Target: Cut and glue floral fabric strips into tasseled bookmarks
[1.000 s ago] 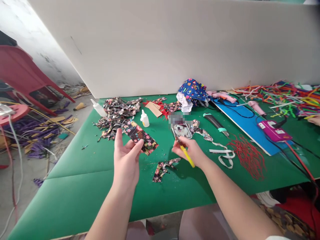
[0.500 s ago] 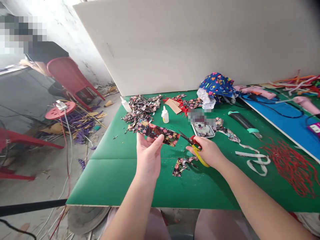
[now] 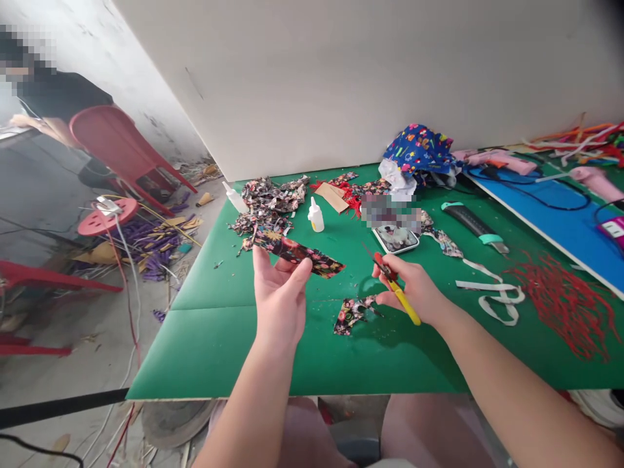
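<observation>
My left hand (image 3: 283, 286) is closed on a strip of black floral fabric (image 3: 319, 261), thumb on top and fingers beneath, above the green table (image 3: 209, 351). To its right my right hand (image 3: 414, 289) grips a pair of scissors (image 3: 398, 294) with yellow and red handles. Their tips point up and left, apart from the strip. Below and between the hands, a cut piece of the same floral fabric (image 3: 348, 315) lies on the table. Beyond the hands stand a small white bottle (image 3: 316, 216) and a phone (image 3: 397, 239) with a dog picture.
Fabric scraps (image 3: 273, 198) are heaped at the back left beside another bottle (image 3: 235, 198). On the right lie a utility knife (image 3: 475, 227), red cords (image 3: 565, 302), a white ribbon (image 3: 502, 302) and pink glue guns (image 3: 504, 160). Someone sits on a red chair (image 3: 114, 140) at far left.
The scissors have drawn back from the strip's right end, and their blades look closer together. The strip has tilted in my left hand. The whole view has shifted slightly.
</observation>
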A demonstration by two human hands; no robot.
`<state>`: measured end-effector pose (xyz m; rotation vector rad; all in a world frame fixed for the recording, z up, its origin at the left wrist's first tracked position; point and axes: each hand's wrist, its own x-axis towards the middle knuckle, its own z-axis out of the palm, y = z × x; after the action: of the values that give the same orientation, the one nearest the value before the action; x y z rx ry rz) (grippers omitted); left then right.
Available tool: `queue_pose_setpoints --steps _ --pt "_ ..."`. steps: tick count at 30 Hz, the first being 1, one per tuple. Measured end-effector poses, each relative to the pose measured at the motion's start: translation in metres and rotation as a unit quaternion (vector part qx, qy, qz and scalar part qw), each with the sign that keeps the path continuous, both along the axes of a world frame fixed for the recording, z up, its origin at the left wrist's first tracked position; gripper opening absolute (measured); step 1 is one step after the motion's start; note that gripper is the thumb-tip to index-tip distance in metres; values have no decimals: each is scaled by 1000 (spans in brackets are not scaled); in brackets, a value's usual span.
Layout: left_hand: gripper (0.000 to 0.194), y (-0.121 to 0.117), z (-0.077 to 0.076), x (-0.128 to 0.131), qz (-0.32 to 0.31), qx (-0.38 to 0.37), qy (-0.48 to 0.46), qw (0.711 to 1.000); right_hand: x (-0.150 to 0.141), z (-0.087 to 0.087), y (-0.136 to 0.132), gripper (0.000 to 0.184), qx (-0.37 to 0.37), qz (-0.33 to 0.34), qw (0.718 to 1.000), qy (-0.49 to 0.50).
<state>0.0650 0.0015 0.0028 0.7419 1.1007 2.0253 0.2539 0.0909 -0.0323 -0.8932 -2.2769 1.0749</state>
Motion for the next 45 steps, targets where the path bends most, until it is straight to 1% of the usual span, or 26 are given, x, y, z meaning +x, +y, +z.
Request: queue_pose_setpoints --steps 3,5,7,9,12,16,21,24,28,33,37,43,45 --pt "71 -1 4 0 -9 -3 21 1000 0 1 -3 47 92 10 995 -30" --pt "74 -1 8 3 -2 -7 22 1000 -2 1 -3 49 148 2 988 -49" --pt "74 0 13 6 5 -12 24 1000 -3 1 -4 48 178 -10 982 -55" --pt "76 0 16 9 8 -13 31 999 -4 2 -4 45 188 -17 980 -55" --pt "79 -1 16 10 7 -16 46 999 -5 1 -5 42 196 -12 979 -52" --pt "82 -2 12 6 -16 -19 64 998 -5 0 -7 40 198 5 978 -57" --pt "80 -2 8 5 -50 -4 95 994 -6 1 -8 41 197 4 979 -52" --pt "79 -2 7 5 -49 -9 105 993 -6 2 -9 42 193 6 980 -50" --pt "80 -1 6 7 -40 -16 91 995 -7 3 -9 44 177 5 983 -50" --pt "73 2 8 12 -33 -10 52 998 -7 3 -10 47 158 5 987 -42" --pt "69 4 9 15 -18 -22 52 998 -7 3 -10 48 138 13 990 -36" --pt "67 5 9 15 -34 -5 25 999 -7 3 -10 51 132 18 991 -29" --pt "67 5 9 15 -30 -10 31 999 -7 2 -10 52 129 20 991 -27"
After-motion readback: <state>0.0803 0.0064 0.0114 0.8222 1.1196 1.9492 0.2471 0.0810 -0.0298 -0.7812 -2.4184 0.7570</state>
